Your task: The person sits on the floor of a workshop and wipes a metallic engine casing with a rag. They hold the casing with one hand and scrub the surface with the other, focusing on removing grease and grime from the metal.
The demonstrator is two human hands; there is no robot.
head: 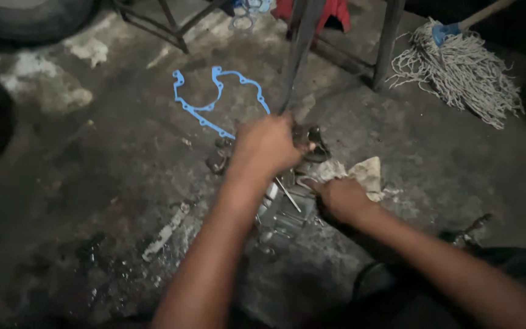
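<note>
On the oily concrete floor point(92, 183), centre frame, sits a metal engine case point(284, 210). Left hand point(267, 146) is closed over its top end, fingers curled tight on the part. Right hand point(342, 198) presses a dirty rag point(363, 173) against the case's right side, fingers closed on cloth. Blue gasket point(214, 100) lies just behind, mop point(458, 67) well apart at top right.

We are in a repair workshop, likely for engines: the rough, oil-stained concrete floor point(92, 183) carries a thin blue engine gasket point(214, 100), a greasy grey metal engine casing point(281, 210) and a dirty cloth rag point(360, 173). A black rubber tyre point(28, 18), metal stand legs point(299, 49) and a stringy white mop point(464, 67) lie around.
</note>
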